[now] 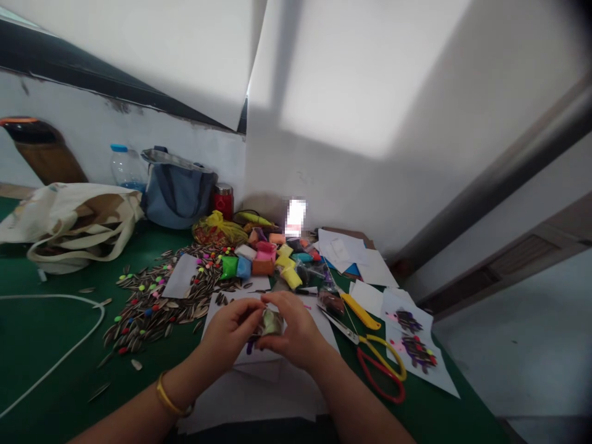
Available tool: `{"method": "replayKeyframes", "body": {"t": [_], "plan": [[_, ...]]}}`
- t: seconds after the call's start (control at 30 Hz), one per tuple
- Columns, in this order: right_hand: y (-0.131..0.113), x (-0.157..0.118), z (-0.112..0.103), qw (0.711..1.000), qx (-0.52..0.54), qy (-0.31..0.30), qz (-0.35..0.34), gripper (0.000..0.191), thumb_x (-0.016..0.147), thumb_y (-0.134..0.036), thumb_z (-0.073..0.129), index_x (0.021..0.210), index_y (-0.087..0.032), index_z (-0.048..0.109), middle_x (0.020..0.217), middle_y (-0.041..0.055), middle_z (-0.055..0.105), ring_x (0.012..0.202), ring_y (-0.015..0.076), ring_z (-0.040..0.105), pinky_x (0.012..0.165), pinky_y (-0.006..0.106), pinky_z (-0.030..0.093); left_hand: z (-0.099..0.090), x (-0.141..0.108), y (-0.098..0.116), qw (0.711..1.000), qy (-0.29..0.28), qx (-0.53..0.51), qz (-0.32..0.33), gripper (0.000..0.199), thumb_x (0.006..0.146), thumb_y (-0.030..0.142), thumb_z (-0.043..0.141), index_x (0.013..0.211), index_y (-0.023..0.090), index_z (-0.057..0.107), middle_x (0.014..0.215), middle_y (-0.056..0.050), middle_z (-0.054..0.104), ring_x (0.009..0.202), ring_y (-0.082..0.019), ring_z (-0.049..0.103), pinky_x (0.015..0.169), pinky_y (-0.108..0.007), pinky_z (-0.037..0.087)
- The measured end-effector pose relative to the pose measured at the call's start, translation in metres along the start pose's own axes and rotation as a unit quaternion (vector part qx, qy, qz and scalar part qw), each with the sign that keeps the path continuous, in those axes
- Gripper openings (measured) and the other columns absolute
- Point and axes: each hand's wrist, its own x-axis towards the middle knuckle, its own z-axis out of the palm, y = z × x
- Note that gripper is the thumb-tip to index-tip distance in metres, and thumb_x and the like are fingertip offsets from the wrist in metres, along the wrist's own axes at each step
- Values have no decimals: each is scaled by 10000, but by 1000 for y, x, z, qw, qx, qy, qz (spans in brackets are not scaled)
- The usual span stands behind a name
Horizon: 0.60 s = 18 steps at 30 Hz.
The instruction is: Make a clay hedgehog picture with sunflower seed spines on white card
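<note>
Both hands meet over white paper (296, 391) at the near middle of the green table. A small packet with olive-green contents (272, 322) is between them. My left hand (234, 330), with a gold bracelet on the wrist, pinches the packet's upper left edge. My right hand (293, 327) curls round its right side, thumb below. A dark and purple shape on the paper is partly hidden beneath the hands. Colored clay packets, among them a green one (229, 267) and a yellow one (291, 277), lie just beyond.
Sunflower seeds (185, 296) with colored balls spread at left. Scissors (382, 364) and a yellow cutter (361, 311) lie at right, beside decorated paper (441, 373). Bags (178, 191), a red flask (224, 202) and a bright phone (295, 217) stand behind. A white cable (69, 351) curves at left.
</note>
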Motion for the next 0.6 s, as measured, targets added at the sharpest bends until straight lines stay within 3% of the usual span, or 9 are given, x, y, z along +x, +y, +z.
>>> {"method": "replayKeyframes", "body": {"t": [0.13, 0.23, 0.4, 0.6], "plan": [[1, 0, 4, 998, 29, -24, 43, 519, 768, -454, 785, 1208, -245, 604, 1114, 59, 682, 1004, 232, 625, 875, 345, 468, 1, 1, 7, 997, -8, -66, -46, 255, 813, 416, 589, 887, 184, 664, 753, -25, 671, 656, -161, 618, 550, -246, 491], [1, 0, 4, 998, 30, -19, 54, 385, 818, -466, 731, 1096, -218, 634, 978, 38, 683, 882, 200, 619, 771, 297, 463, 0, 2, 9, 995, 13, -81, -50, 268, 773, 435, 636, 858, 181, 634, 724, -9, 644, 643, -154, 608, 550, -243, 492], [2, -1, 7, 999, 27, -8, 18, 449, 907, -612, 522, 1012, -185, 614, 869, 43, 630, 783, 187, 572, 687, 286, 439, -2, 1, 9, 997, -8, -64, -34, 245, 789, 419, 626, 785, 174, 624, 691, -4, 619, 616, -138, 578, 546, -239, 479], [1, -1, 10, 1000, 26, 0, 17, 413, 970, -559, 415, 905, -188, 585, 807, 36, 594, 753, 177, 555, 671, 278, 429, 0, -1, -1, 998, -26, -61, -15, 178, 829, 354, 592, 806, 179, 618, 723, 1, 610, 651, -131, 578, 585, -235, 488]]}}
